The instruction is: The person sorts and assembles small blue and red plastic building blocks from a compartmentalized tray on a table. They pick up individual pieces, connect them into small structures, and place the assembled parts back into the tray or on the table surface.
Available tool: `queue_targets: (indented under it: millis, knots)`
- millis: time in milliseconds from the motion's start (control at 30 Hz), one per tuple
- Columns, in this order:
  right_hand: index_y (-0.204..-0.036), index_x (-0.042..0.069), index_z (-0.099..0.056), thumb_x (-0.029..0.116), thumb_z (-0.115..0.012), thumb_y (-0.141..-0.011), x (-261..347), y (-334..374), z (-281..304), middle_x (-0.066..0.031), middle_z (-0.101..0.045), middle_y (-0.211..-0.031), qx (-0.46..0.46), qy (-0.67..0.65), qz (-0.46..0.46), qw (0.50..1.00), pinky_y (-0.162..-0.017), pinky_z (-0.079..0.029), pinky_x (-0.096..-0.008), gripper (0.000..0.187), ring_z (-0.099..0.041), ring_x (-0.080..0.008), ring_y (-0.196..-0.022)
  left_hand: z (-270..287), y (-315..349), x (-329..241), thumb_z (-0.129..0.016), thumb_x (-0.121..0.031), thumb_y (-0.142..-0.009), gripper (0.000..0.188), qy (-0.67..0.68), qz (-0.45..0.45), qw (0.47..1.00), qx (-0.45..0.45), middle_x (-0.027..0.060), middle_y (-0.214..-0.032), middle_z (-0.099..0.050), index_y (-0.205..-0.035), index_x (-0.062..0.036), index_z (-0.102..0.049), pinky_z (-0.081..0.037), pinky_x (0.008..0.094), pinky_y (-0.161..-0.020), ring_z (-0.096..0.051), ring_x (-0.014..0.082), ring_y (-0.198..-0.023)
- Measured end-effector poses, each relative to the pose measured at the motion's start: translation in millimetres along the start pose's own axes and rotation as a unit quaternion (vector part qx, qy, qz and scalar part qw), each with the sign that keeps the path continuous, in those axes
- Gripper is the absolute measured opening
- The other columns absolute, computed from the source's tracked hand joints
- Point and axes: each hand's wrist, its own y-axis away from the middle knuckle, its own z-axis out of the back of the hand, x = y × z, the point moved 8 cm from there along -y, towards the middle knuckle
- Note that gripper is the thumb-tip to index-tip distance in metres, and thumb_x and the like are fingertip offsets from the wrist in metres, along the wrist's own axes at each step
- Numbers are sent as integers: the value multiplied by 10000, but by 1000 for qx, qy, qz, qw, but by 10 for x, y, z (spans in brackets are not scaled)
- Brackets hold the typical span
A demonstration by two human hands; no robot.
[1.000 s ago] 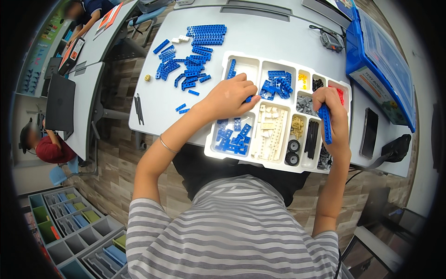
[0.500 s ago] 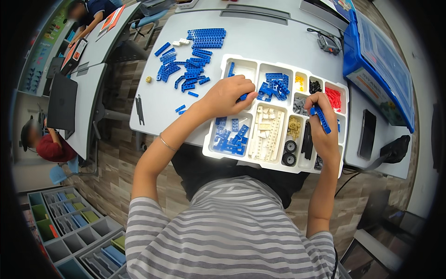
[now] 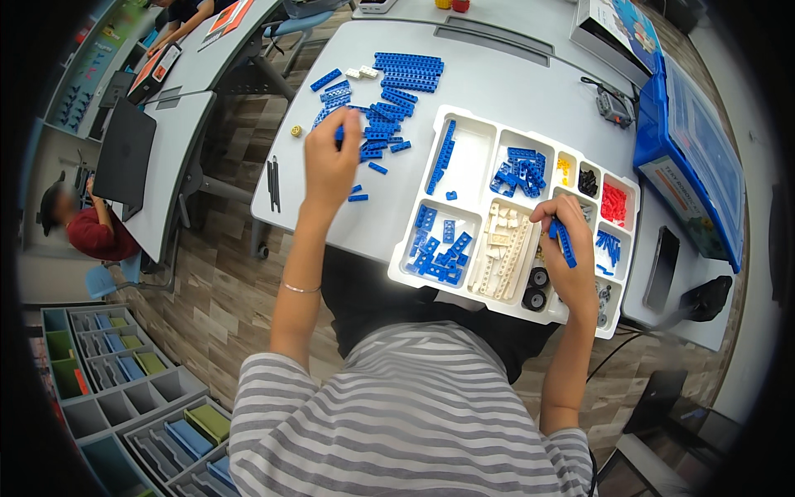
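My right hand (image 3: 573,269) is closed around a blue studded beam (image 3: 563,243), above the sectioned white tray (image 3: 474,161). Over the near side of a pile of blue beams (image 3: 383,124), my left hand (image 3: 331,170) has its fingers curled in. Blue shows between those fingers, but whether it is held or lies behind them is unclear. Inside the tray's far-left compartment lie a long blue beam (image 3: 443,157) and a small blue piece (image 3: 451,195). Other compartments hold blue plates (image 3: 439,248), white beams (image 3: 501,248), red pieces (image 3: 614,204) and black wheels (image 3: 537,288).
Blue beams in a neat row (image 3: 410,70) lie beyond the pile, beside white bricks (image 3: 361,73). Black rods (image 3: 273,184) and a yellow piece (image 3: 296,131) are at the left. A blue storage box (image 3: 691,157), grey device (image 3: 614,106) and black phone (image 3: 662,262) stand or lie rightward.
My left hand has moved left from the tray's far-left compartment to the beam pile, uncovering the long beam and small piece. My right hand still holds its blue beam. The whole view has shifted.
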Motion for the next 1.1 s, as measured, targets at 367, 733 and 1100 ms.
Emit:
queue_targets:
  millis: [367,733,1100]
  knots:
    - [-1044,11,-591,-29,-530,-954,3,-95,-296,-73,-627,-1015,20,-270,-91,958,-818,-508,-279,116,-630,-154,-968,127,306,559,-685,-257,-961,258,-257,0,966,-32,92,-766,-592,-819,-46,-645,-455,406,-651,-572,253,-755]
    - [-1084,6,-645,184,-665,-1003,-132,-443,-435,-124,-763,-951,46,-222,-184,956,-621,-576,-232,197,-762,-178,-866,127,219,84,-750,-159,-894,122,-242,-126,960,-55,64,-952,-647,-933,-50,-712,-466,393,-806,-599,239,-897]
    - [-1098,26,-625,174,-573,-1042,-168,-406,-627,-37,-682,-847,79,-258,-175,947,-594,-477,-218,166,-657,-99,-707,-1260,95,-467,-671,-109,-821,93,-238,-315,889,233,111,-1053,-586,-843,-22,-695,-543,402,-738,-628,249,-909]
